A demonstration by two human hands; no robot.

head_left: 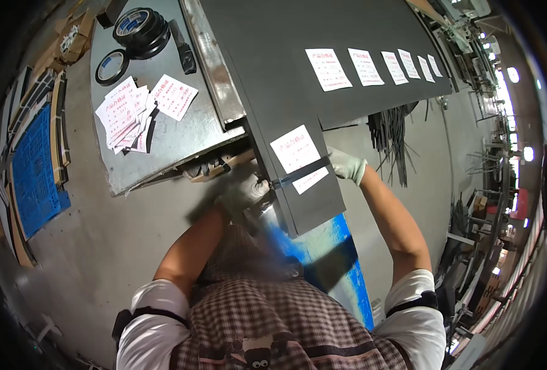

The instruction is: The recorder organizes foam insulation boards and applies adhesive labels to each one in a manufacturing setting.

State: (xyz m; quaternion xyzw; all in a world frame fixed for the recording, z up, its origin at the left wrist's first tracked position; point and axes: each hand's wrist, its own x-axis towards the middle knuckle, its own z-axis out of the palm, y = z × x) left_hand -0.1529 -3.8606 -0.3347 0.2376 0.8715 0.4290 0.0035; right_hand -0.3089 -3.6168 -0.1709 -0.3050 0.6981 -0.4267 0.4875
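A long dark grey panel stack (313, 203) stretches toward me, its near end jutting past the table. Across this end runs a band of black tape (300, 172), over the lower part of a white label (294, 148) with red print. My left hand (249, 191), gloved and slightly blurred, is closed at the tape's left end by the stack's side. At the opposite side my gloved right hand (347, 166) is closed against the edge where the tape meets it; its fingertips are partly hidden.
Several printed labels (328, 69) lie along the dark panel. On the metal table (162, 157) are loose labels (125, 114), black tape rolls (135, 28) and a dark cutter-like tool (184, 49). A blue-and-white surface (329, 246) lies below the stack; dark thin strips (397, 135) hang beyond.
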